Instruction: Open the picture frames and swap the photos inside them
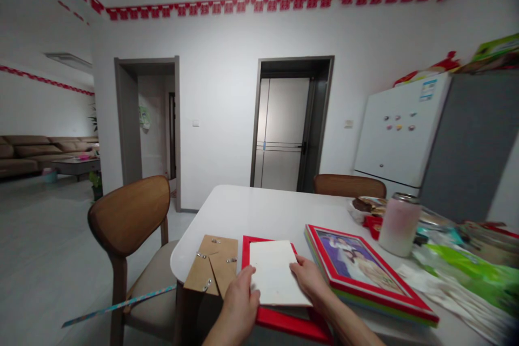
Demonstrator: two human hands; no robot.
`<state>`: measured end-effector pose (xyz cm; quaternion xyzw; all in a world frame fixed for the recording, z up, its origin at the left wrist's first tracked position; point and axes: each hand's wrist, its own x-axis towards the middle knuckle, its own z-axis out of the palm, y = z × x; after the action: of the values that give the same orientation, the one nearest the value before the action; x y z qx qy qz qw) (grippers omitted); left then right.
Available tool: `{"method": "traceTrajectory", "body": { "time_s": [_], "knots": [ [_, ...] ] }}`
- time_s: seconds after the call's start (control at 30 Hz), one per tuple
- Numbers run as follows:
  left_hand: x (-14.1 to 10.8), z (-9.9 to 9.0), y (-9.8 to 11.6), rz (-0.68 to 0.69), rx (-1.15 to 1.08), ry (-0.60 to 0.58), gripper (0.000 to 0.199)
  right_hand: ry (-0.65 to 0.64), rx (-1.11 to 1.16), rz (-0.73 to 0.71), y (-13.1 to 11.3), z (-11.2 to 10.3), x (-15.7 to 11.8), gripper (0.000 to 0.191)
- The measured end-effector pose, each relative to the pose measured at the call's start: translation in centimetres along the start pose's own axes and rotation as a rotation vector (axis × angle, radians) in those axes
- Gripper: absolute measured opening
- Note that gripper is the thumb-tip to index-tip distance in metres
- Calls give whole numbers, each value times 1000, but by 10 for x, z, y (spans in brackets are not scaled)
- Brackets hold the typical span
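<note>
A blank white rectangular sheet or card [278, 275] is held by its two sides over a red picture frame [290, 324], whose border shows at the top left and below. My left hand [240, 303] grips the left edge, thumb on top. On the right edge, my right hand [310, 278] pinches the sheet in the same way. Left of the red frame lies a brown backing board [213, 265] with metal clips and a cut-out stand flap. To the right rests a stack of frames, topped by a red-framed photo [360, 262] of people.
On the white table's [235, 205] right side stand a pink and white bottle [400, 224], a green plastic packet [470, 270] and a crumpled white cloth [441, 292]. Wooden chairs [133, 216] are at the left and far sides. A fridge [401, 130] stands behind.
</note>
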<state>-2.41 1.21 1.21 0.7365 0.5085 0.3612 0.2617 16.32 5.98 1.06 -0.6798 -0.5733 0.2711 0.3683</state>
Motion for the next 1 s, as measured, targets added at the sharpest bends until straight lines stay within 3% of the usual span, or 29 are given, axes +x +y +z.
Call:
{"method": "traceTrajectory", "body": {
  "time_s": [0.27,0.43,0.5,0.6,0.67,0.8,0.9,1.0],
  "knots": [
    [-4,1,-3,54,92,-85,51,56,-341,-120,-5,-5,4,28],
    [-11,-36,-23,60,135,-64,62,162,-626,-174,-6,0,-1,36],
    [-13,-57,-40,-7,264,-78,69,158,-554,-298,-16,12,-10,37],
    [-11,-76,-68,-152,486,-55,70,26,-390,-496,-43,45,-31,36],
    [-9,-79,-83,-192,567,-20,62,-74,-368,-588,-61,71,-47,36],
    [-4,-74,-101,-139,611,51,47,-81,-415,-612,-81,108,-58,45],
    [-1,-75,-104,-40,583,141,38,-42,-287,-578,-82,111,-50,50],
    [-1,-75,-95,118,547,275,33,4,-93,-557,-79,95,-45,51]
  ]
}}
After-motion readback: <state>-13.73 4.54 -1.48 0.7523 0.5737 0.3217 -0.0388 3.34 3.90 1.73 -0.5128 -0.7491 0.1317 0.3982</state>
